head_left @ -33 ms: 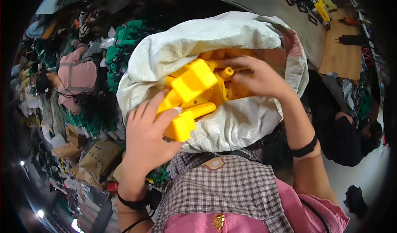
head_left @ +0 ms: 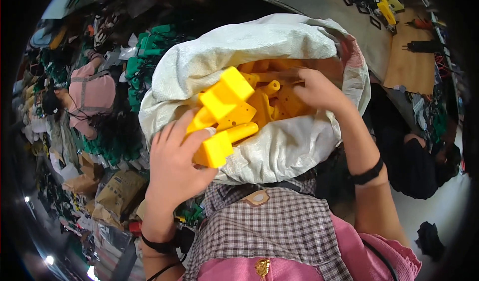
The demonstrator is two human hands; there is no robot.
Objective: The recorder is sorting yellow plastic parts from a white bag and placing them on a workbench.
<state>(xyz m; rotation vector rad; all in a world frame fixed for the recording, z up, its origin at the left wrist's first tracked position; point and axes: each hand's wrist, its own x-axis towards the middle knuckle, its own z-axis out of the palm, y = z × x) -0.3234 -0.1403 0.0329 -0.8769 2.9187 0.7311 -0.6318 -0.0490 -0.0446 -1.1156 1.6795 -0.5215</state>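
Observation:
A white woven sack [head_left: 249, 39] with its rim rolled down stands in front of me, holding several yellow plastic parts [head_left: 294, 101]. At its near left edge, my left hand [head_left: 179, 151] is closed around yellow plastic pieces with blocky ends. One yellow block end [head_left: 227, 94] points up over the sack's mouth; another block end [head_left: 214, 151] with a rounded bar sticks out by my thumb. My right hand [head_left: 319, 89] reaches into the right side of the sack among the yellow parts. Its fingertips are blurred and partly hidden, so its grip does not show.
To the left, a person in pink [head_left: 92, 94] bends beside heaps of green parts [head_left: 149, 44]. A brown paper sack [head_left: 119, 193] lies at lower left. A brown board [head_left: 411, 59] with tools lies at upper right, and a person in black [head_left: 411, 166] is to the right.
My left hand and the yellow pieces have shifted slightly left, the upper block tilting. My right hand's fingers have drawn in from a more spread pose among the parts.

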